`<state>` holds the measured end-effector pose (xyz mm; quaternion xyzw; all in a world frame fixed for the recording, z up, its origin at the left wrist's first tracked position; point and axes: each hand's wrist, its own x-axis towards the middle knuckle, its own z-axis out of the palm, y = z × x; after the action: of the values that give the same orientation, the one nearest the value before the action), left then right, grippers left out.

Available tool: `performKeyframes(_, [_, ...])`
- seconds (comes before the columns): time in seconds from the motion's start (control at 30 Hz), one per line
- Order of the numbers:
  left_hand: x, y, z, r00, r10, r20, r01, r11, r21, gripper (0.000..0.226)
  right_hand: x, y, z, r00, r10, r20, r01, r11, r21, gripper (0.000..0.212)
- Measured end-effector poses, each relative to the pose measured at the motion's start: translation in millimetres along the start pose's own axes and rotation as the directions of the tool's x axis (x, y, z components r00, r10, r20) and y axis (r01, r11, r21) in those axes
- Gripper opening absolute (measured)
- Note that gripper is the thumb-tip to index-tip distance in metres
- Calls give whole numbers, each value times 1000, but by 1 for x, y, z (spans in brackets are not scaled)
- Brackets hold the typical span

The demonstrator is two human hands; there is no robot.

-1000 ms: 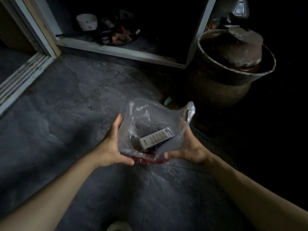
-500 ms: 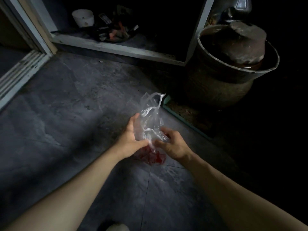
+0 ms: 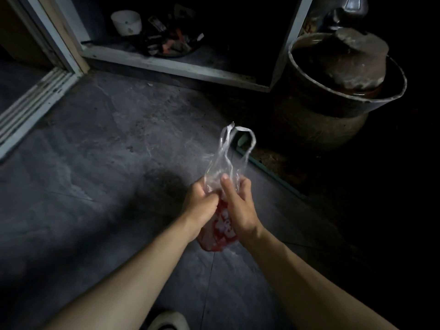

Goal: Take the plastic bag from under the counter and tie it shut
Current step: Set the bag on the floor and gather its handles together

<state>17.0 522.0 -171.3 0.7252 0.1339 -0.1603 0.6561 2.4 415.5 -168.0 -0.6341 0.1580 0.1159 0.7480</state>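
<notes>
Above dim floor tiles [image 3: 100,163], the plastic bag [image 3: 221,163] is gripped at its gathered neck by left hand [image 3: 202,203] and right hand [image 3: 238,206], fingers closed, knot not yet tied.

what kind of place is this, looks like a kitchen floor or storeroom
Probably a dim kitchen or utility corner, seen at floor level. An open under-counter cabinet holds a white cup and clutter, a large lidded earthenware jar stands beside it, and the floor is dark stone tile.

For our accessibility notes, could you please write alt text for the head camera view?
Two bare hands, left hand and right hand, grip the gathered neck of a clear plastic bag with red print over a dark tiled floor. Its handles stand loose, untied. Behind are an open cabinet and a large pot.
</notes>
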Motion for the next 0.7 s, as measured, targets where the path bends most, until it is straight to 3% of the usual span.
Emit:
performKeyframes(0.1, [-8,1,1,998,17,57,-17,1000,9,38,-1,-1,4,999,-17,32,17,1000,13,57])
performKeyframes(0.2, [-11,-4,-5,986,-3,166,8,999,-32,39,2,-4,2,998,-47,-53,48,999,22,36])
performKeyframes(0.3, [-17,-6,-10,968,67,242,-80,996,45,38,8,-3,-5,996,-56,-73,53,998,-43,18])
performKeyframes(0.37, [-20,-9,-12,965,195,176,-211,975,75,23,12,-4,-8,995,-51,-83,44,995,-89,18])
performKeyframes(0.43, [-23,-11,-13,952,305,10,-305,948,88,19,15,-7,-11,992,-79,-94,66,989,-135,19])
performKeyframes(0.53, [-25,-10,-19,917,342,-207,-316,937,149,51,15,-10,-14,989,-111,-96,89,974,-207,29])
performKeyframes(0.63, [-22,-7,-26,968,246,-41,-223,928,297,112,11,-11,-14,992,-115,-53,102,975,-199,35])
performKeyframes(0.7, [-23,-3,-22,985,124,116,-160,910,383,125,9,-12,-12,995,-95,-39,87,980,-179,36])
